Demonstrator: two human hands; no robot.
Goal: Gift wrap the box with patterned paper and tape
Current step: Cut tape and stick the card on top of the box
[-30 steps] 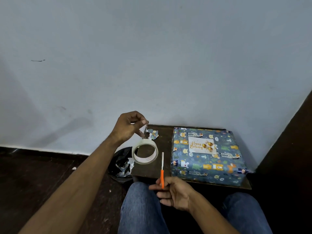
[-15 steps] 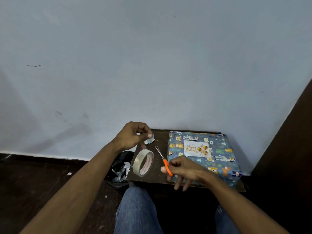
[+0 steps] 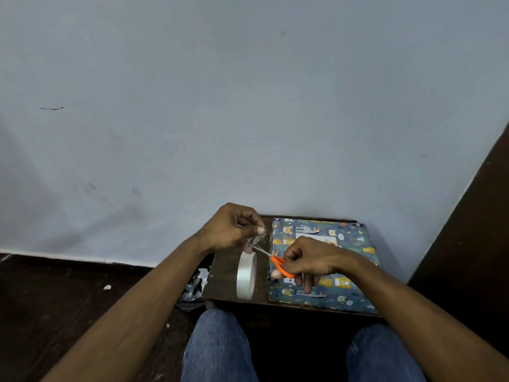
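A pale blue wall (image 3: 248, 92) fills most of the view, with dark floor (image 3: 55, 299) below it at the left. A small dark table (image 3: 224, 274) stands against the wall, just beyond the person's knees in blue jeans (image 3: 217, 348). The wrapped box (image 3: 344, 290), covered in blue paper patterned with animals, lies flat on the right part of the table. On the floor at the table's left edge sits a crumpled black bag (image 3: 194, 290). The left hand (image 3: 231, 228) is raised over the far left of the table, its grip pinched on a strip of clear tape (image 3: 254, 241) pulled up from the tape roll (image 3: 246, 274), which hangs on edge below it. The right hand (image 3: 314, 260) hovers over the box, grasping orange-handled scissors (image 3: 276, 261) whose blades reach left to the strip.
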